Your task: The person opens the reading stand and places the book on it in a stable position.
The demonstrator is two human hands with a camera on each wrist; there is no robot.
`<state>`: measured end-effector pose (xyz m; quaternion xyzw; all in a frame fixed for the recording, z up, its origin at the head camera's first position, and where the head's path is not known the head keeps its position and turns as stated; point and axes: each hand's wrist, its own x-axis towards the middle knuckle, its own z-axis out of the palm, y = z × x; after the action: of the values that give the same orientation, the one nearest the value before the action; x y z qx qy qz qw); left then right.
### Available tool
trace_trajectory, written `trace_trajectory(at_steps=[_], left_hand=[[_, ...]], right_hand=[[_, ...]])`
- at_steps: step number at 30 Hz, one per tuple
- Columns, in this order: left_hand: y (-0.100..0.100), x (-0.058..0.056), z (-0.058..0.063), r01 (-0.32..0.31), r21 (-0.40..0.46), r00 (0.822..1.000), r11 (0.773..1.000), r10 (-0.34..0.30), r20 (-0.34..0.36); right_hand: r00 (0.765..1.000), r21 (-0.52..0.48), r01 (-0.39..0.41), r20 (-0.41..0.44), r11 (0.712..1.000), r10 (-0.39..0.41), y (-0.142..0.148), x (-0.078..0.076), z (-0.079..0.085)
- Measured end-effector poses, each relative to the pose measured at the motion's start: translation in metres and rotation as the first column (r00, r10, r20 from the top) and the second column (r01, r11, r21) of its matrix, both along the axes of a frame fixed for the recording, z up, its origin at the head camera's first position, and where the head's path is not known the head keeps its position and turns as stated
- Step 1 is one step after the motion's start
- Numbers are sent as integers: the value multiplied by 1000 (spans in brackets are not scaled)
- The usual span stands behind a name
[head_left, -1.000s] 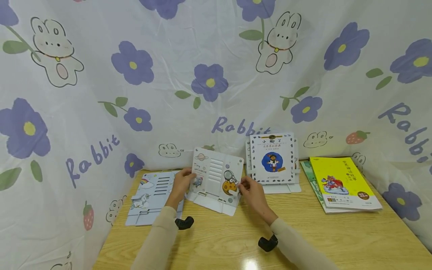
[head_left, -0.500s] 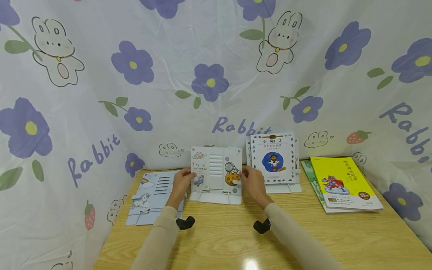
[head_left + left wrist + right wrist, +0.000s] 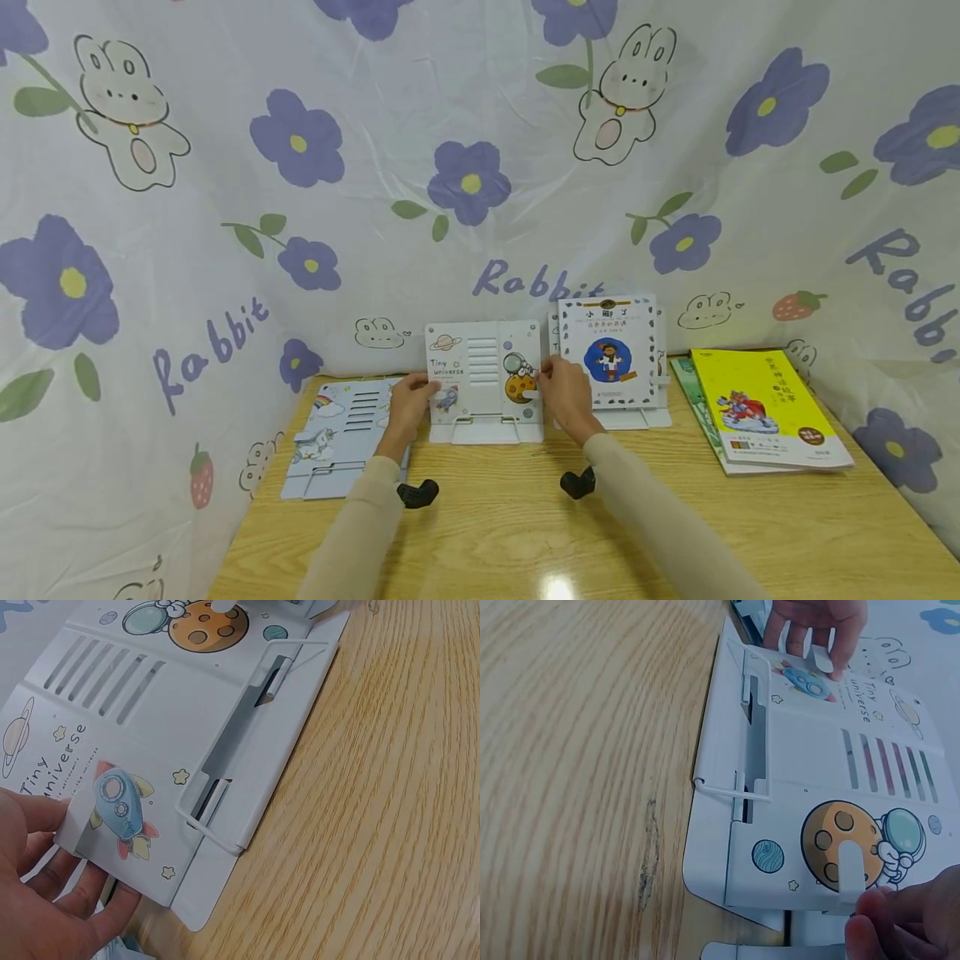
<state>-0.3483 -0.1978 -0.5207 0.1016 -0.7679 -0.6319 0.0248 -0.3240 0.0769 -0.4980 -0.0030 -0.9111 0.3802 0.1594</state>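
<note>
A white metal book stand (image 3: 483, 400) printed "Tiny universe", with a rocket and an astronaut, stands tilted back on its base at the rear of the table. My left hand (image 3: 407, 410) grips its left edge, thumb in front and fingers behind, as the left wrist view shows. At the opposite edge, my right hand (image 3: 567, 398) pinches the side by the white page clip (image 3: 850, 874), which lies over the orange moon. A wire page holder (image 3: 259, 742) runs along the stand's lower ledge. No book rests on this stand.
On the left lies a second stand (image 3: 322, 454) with a unicorn print. To the right, another stand holds a white book (image 3: 611, 333). A yellow book (image 3: 757, 400) lies over a green one (image 3: 690, 400) farther right. A rabbit-print curtain (image 3: 360, 217) hangs behind the table (image 3: 510, 533).
Both hands have turned the astronaut stand from slanted to facing front and pushed it back towards the curtain. The right hand has moved up and back with it.
</note>
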Motion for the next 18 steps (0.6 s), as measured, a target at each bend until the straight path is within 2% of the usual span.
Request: trace_trajectory(at_steps=[6, 14, 18], left_hand=[[2, -2, 0, 5, 3, 1000, 1000, -5, -10], [6, -7, 0, -9, -18, 999, 1000, 8, -38], [8, -8, 1, -13, -15, 1000, 1000, 12, -27]], right_hand=[[1000, 22, 10, -4, 1000, -9, 2, -5, 1], [997, 93, 71, -28, 993, -69, 2, -10, -1], [995, 100, 89, -43, 991, -85, 2, -12, -4]])
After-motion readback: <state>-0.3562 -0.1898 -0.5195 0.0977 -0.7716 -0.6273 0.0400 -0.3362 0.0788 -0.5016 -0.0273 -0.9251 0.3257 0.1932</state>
